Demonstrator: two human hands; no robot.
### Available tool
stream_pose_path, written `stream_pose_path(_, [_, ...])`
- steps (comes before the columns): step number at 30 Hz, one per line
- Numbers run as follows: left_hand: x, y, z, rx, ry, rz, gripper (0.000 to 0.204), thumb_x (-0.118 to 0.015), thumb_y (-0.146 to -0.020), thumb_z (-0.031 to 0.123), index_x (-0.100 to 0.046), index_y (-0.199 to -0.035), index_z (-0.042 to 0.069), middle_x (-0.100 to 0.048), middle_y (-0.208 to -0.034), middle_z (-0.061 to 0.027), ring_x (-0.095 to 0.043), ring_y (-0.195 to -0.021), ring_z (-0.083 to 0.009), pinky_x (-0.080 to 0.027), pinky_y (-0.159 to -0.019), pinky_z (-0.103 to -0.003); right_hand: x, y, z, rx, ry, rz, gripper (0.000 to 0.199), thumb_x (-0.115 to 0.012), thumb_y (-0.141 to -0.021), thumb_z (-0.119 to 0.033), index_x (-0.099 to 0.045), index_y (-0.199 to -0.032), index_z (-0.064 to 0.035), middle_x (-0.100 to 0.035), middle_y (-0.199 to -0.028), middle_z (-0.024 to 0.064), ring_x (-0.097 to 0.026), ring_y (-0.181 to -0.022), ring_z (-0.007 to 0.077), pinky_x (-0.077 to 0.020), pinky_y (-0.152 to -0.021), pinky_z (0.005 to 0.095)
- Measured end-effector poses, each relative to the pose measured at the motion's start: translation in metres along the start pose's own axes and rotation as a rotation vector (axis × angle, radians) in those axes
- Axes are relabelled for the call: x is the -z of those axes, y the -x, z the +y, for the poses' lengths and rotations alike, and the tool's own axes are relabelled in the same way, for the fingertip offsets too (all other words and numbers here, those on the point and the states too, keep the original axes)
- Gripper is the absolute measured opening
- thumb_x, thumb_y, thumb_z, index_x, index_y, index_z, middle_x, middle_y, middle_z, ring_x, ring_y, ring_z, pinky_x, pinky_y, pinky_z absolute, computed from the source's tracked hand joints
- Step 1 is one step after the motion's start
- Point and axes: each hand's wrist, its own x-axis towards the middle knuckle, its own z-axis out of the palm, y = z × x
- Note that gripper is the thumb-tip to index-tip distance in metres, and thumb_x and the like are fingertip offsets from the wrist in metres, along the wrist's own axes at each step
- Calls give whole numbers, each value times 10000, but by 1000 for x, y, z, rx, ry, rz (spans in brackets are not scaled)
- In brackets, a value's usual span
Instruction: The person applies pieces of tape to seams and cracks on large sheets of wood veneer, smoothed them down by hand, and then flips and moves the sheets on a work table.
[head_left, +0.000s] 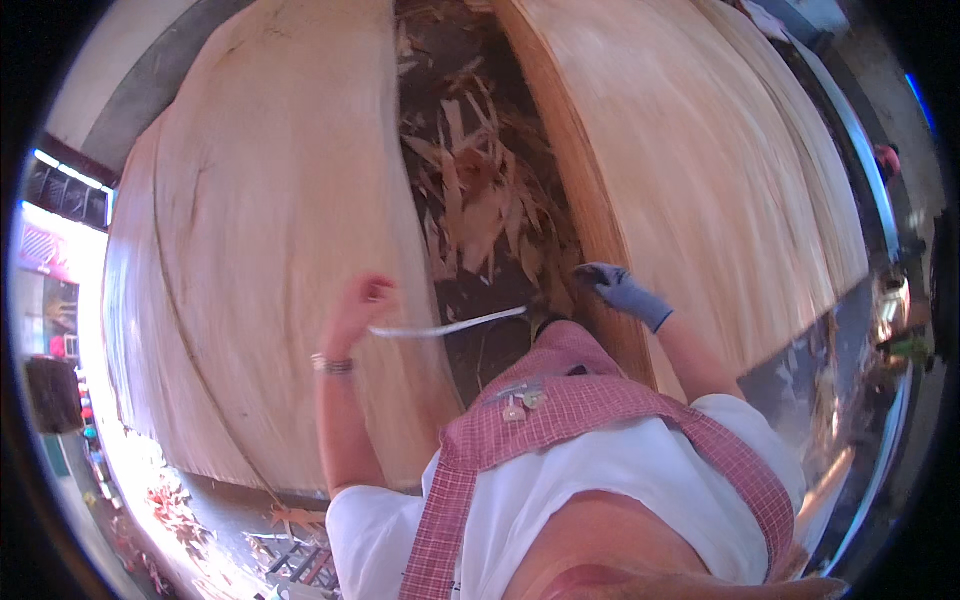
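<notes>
My bare left hand (362,308), slightly blurred, is closed over the left stack of wood veneer sheets (290,190). A thin white strip (470,323) runs from beside its fingers to the right, across the dark gap between the stacks, and appears to be held by it. My right hand (625,292) wears a grey-blue glove with dark fingertips. Its fingers are drawn together near the edge of the right veneer stack (700,150); whether anything is between them is hidden. The strip's far end lies short of the glove.
Torn veneer scraps (480,190) litter the floor between the two stacks. The right stack's thick layered edge (575,150) borders that gap. More scraps (175,510) and a dark metal frame (300,565) lie at lower left. A person in red (887,160) is far right.
</notes>
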Motion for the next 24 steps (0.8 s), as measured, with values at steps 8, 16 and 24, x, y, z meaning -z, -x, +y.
stream_pose_path(8, [-44,-242,161,-67,159,-187,195,-715,-836,102,-621,-999,53,-616,-854,34,-572,-775,-45,-482,-696,-216,39,-274,-121,136,-676,-453,436,-530,-997,-234,-458,-1389,-60,-634,-1142,51,-591,-953,92,-493,-749,252])
stream_pose_path(16, [63,-427,216,-2,339,179,199,-704,-846,77,-616,-1023,63,-600,-854,38,-560,-780,-40,-455,-655,-200,162,-489,-172,163,-547,-505,279,-590,-965,-228,-602,-1189,-61,-656,-903,-6,-586,-763,68,-459,-621,212])
stream_pose_path(24, [163,-632,176,5,160,468,388,-692,-873,187,-567,-1208,38,-630,-1152,-63,-610,-956,-151,-505,-787,-300,259,-749,-182,484,217,-147,227,-662,-843,-111,-634,-1067,-100,-673,-921,143,-667,-858,302,-515,-758,365])
